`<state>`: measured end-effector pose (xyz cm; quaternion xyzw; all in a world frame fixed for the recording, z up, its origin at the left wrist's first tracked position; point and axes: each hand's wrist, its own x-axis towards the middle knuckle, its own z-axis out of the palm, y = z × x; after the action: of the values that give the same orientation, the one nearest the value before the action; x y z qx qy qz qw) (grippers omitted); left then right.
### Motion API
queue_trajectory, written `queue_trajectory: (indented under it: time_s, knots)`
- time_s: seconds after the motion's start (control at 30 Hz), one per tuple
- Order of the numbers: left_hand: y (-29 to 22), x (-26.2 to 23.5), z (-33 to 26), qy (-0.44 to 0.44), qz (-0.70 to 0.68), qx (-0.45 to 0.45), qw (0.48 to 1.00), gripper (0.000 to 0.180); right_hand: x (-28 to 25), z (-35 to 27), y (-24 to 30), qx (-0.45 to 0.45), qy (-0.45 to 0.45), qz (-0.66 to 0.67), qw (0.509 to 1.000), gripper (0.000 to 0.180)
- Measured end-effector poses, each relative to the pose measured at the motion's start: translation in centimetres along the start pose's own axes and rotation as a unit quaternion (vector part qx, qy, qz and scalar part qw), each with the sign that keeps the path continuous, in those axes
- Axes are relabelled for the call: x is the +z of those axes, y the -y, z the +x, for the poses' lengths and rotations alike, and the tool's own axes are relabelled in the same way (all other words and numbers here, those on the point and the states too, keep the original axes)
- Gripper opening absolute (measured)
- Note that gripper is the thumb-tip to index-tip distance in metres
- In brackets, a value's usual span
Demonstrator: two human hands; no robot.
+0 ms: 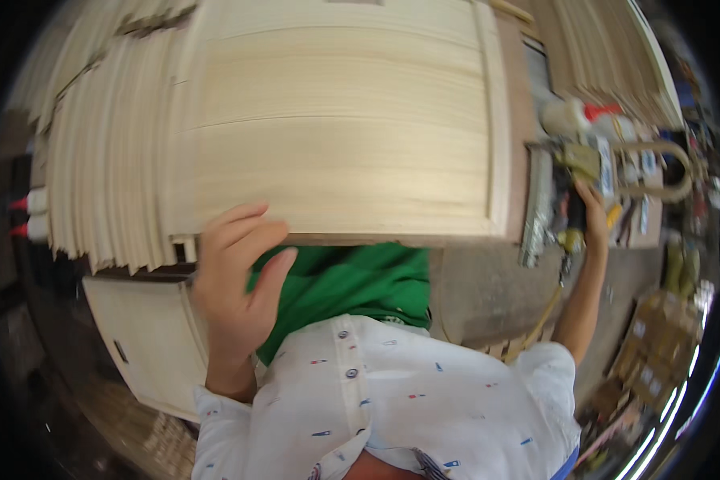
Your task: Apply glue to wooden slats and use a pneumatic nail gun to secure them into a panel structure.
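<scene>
A pale wooden panel (344, 144) with a raised frame strip along its right side lies flat in front of me. My left hand (236, 268) is raised at the panel's near left corner, its fingers apart and slightly blurred, holding nothing. Off to the right, my right hand (594, 210) is wrapped around the dark handle of an air nail gun (582, 162). The gun's long silvery magazine (535, 208) points toward me, beside the panel's right edge. A yellowish hose (548, 312) runs down from the gun's lower end.
Stacked wooden strips (112, 160) line the left side. At the far right stand more stacked boards (608, 48) and a white bottle (564, 118) with a red nozzle. A pale cabinet-like panel (144, 340) leans below left. Cardboard boxes (652, 344) sit at lower right.
</scene>
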<state>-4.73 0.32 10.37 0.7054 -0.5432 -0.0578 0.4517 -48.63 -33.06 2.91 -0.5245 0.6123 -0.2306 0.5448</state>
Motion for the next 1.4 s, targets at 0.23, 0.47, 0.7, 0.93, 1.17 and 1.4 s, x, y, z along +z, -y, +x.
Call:
queue_trajectory:
  time_s: [0.23,0.47,0.7,0.93,1.17,1.4]
  knots:
    - [6.4,-0.4,-4.7,0.088,0.157,-0.056,0.982,0.041,-1.5,-1.3,-1.6,-0.153,-0.152,-0.425,0.879,0.05]
    - [8.8,-0.6,-4.7,0.08,0.153,0.002,0.985,0.039,9.7,-5.1,0.2,-0.251,-0.148,-0.202,0.935,0.04]
    - [11.2,-0.5,-4.2,0.066,0.115,0.068,0.989,0.039,14.7,-6.6,-0.6,-0.221,-0.083,-0.173,0.956,0.041]
    - [10.4,-1.7,-3.6,0.066,0.115,0.104,0.986,0.04,15.7,-7.6,2.4,-0.117,-0.051,-0.136,0.982,0.045]
    - [8.2,-5.8,-0.4,0.078,0.091,0.075,0.99,0.045,15.8,-7.6,5.7,-0.124,0.039,-0.052,0.99,0.039]
    - [14.6,-7.3,5.8,0.116,-0.129,-0.344,0.923,0.065,14.8,-6.5,4.7,-0.15,0.041,-0.086,0.984,0.039]
